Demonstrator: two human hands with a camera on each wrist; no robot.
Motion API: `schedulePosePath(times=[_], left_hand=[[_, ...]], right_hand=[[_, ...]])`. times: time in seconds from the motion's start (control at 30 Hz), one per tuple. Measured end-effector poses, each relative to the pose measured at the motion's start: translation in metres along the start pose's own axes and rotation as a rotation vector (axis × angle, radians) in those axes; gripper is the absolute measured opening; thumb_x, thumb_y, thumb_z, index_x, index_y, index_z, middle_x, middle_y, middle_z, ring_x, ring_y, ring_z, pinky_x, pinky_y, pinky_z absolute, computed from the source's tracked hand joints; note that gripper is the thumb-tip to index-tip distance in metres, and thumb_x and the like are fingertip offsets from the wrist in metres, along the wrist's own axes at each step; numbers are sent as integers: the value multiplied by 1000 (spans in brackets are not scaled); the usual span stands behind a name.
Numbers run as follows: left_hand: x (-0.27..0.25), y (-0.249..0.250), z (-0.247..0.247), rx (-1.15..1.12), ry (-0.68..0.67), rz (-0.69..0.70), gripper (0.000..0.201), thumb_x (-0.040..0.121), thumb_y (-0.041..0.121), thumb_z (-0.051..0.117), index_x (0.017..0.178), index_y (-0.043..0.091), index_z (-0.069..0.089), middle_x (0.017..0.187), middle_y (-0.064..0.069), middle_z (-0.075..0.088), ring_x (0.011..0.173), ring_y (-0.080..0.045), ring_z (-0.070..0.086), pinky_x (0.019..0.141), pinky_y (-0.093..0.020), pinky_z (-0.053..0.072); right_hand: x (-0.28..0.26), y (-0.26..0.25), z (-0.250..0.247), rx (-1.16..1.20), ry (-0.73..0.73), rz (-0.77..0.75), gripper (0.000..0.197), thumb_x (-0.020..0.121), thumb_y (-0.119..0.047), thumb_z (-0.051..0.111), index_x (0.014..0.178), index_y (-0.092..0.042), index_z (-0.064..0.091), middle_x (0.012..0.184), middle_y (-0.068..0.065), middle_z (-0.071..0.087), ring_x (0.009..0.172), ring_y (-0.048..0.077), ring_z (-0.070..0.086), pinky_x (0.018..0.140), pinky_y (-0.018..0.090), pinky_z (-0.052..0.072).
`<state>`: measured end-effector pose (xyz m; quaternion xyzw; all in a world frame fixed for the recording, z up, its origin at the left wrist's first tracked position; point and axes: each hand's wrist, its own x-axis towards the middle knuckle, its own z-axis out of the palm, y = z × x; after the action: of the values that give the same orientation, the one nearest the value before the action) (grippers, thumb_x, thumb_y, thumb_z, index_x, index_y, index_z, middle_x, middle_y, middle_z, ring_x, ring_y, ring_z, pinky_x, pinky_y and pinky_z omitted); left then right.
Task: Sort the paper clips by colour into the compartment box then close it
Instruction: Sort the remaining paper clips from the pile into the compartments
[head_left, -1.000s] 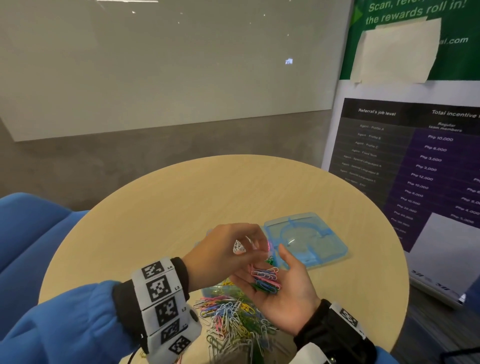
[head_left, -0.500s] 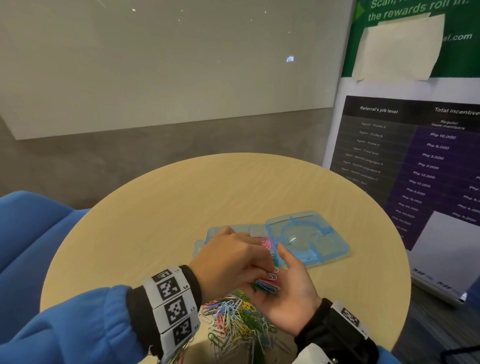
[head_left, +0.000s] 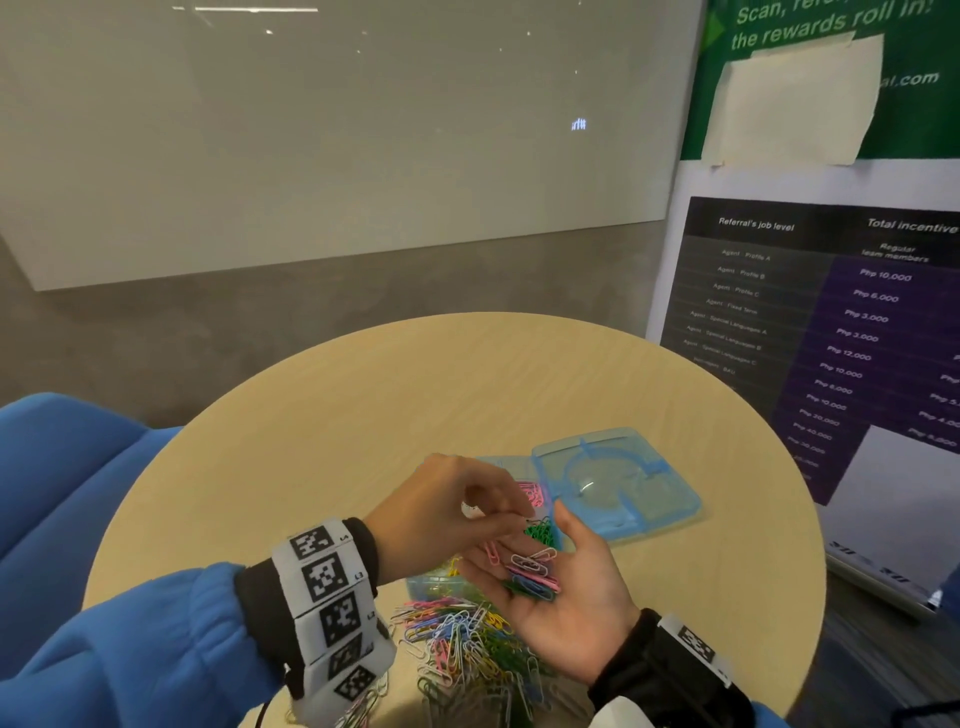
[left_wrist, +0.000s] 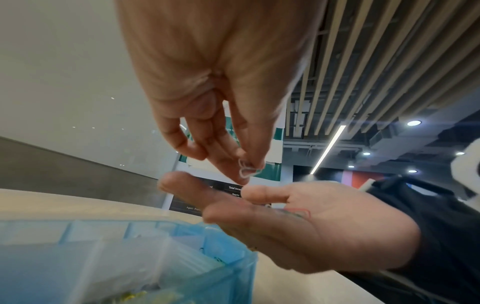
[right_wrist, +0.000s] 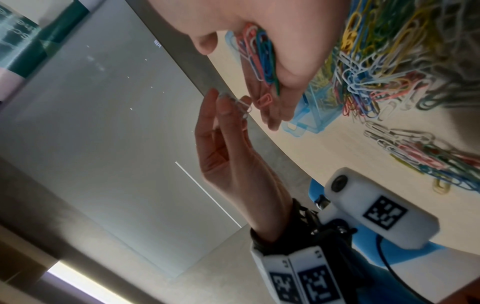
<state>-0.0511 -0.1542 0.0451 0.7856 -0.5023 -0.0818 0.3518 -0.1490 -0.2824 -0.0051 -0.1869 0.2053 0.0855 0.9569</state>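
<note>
White paper clip (left_wrist: 246, 170) is being pinched between thumb and fingertips of the left hand (head_left: 441, 514), held just above the right hand's fingers, probably so it can be carried to its own compartment. Right hand (head_left: 561, 603) is lying palm up, fingers relaxed and slightly apart, serving as a tray for a small mixed bunch of clips (head_left: 530, 577) resting on the palm. Left wrist is bending down, remaining fingers loosely curled. Blue compartment box (head_left: 431, 584) is sitting under both hands' fingers, lid (head_left: 618, 483) folded open beyond the fingertips. Unsorted pile (head_left: 467, 649) is lying below the right palm, near the wrists.
</note>
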Motion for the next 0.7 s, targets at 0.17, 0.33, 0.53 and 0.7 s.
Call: schedulePosePath(times=[0.17, 0.33, 0.53, 0.7], left_hand=[[22, -17, -19, 41, 76, -127, 9, 92, 21, 68, 96, 19, 75, 74, 7, 71, 65, -2, 66, 62, -21, 52], [43, -41, -25, 90, 91, -261, 6, 90, 19, 70, 91, 16, 75, 71, 6, 72, 65, -5, 69, 66, -16, 52], [50, -58, -19, 90, 112, -323, 20, 95, 23, 63, 102, 9, 75, 89, -1, 76, 82, -7, 71, 77, -17, 55], [36, -30, -9, 200, -33, -137, 21, 96, 33, 60, 103, 22, 76, 102, 8, 73, 91, -2, 64, 80, -16, 49]], right_hand=[[-1, -1, 2, -7, -8, 20, 81, 96, -59, 35, 123, 15, 55, 121, 34, 60, 112, 44, 61, 91, 54, 50], [-1, -1, 4, 13, -35, 45, 81, 96, -59, 34, 124, 15, 53, 120, 34, 61, 109, 46, 61, 81, 60, 47], [3, -4, 1, 20, -40, 46, 82, 97, -59, 33, 122, 17, 54, 120, 35, 60, 109, 48, 60, 80, 61, 47], [3, -6, -2, -8, -9, 16, 82, 96, -60, 33, 124, 15, 54, 122, 34, 60, 112, 46, 60, 102, 51, 46]])
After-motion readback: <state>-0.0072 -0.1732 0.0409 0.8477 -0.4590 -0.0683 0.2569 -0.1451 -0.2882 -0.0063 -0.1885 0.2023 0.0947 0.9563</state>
